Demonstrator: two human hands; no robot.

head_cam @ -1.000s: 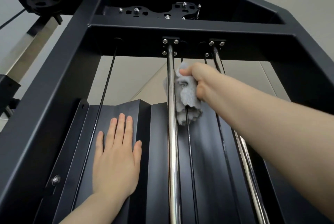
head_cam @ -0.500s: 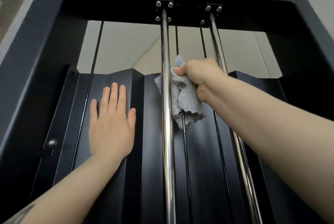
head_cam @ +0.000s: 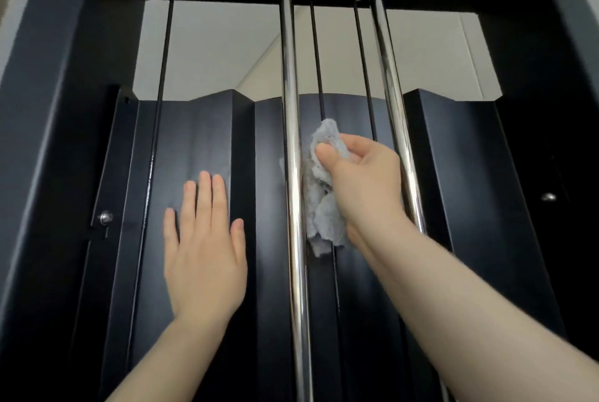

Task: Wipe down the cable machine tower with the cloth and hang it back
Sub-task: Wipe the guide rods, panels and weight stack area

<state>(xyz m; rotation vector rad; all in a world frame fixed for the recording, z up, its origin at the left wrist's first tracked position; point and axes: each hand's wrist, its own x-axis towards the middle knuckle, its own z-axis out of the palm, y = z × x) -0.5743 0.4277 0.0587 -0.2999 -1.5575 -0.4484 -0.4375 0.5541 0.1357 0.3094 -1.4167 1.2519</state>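
My right hand (head_cam: pixel 363 187) held the gray cloth (head_cam: pixel 322 204), bunched up, with my thumb on the front and my other fingers curled around behind it. The cloth sat between the two shiny rods, pressed against the left shiny rod (head_cam: pixel 293 174) and the thin black cable (head_cam: pixel 317 55) next to it. My left hand (head_cam: pixel 204 249) was open and flat, fingers close together, resting on the dark back panel (head_cam: pixel 453 174) of the cable machine tower (head_cam: pixel 48 110).

I think the way to do this step well was to wrap the cloth more around the rod, so it rubbed all sides, not just one. I needed to squeeze gently and slide in one long, slow line. My flat hand helped me stay steady. The right shiny rod (head_cam: pixel 393 110) looked like it needed its own turn too. I could not see a hook for hanging the cloth.
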